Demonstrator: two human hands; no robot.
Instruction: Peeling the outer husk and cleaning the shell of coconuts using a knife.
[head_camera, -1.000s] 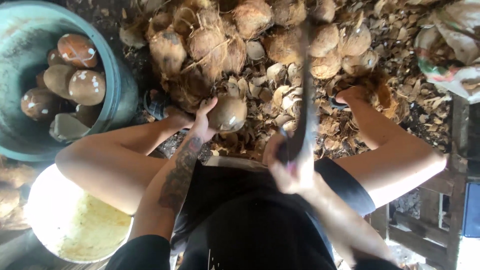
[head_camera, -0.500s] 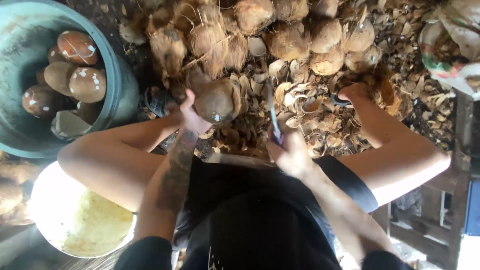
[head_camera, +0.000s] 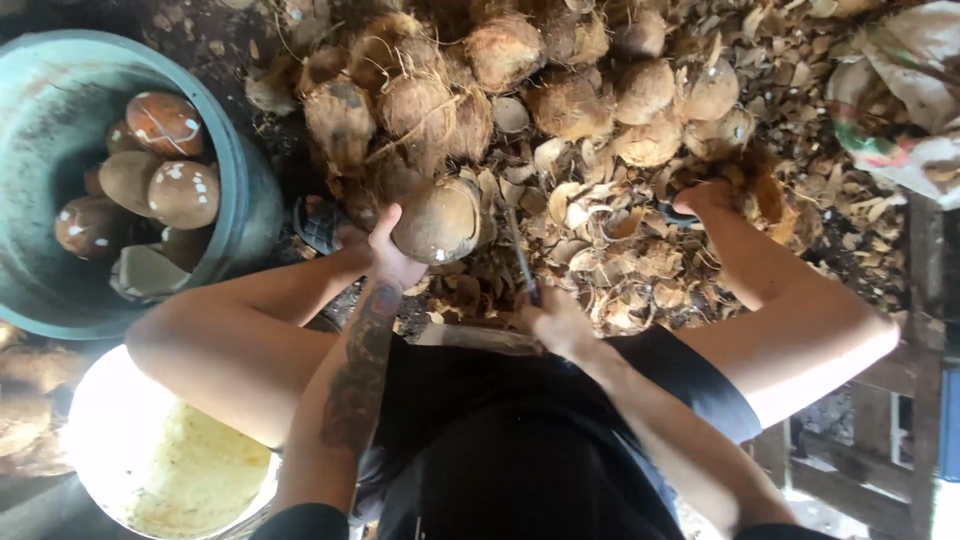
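Since half a second ago, my right hand (head_camera: 560, 325) has swung the dark narrow blade (head_camera: 520, 262) down beside the round brown husked coconut (head_camera: 437, 220), which my left hand (head_camera: 385, 255) cups at frame centre. I judge I'm mid-chop, stripping shell; next calls for turning the nut. Both forearms reach forward, fingers clenched.

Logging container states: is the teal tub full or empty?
Partly full: the teal tub holds several brown coconuts, its inner wall showing above them.
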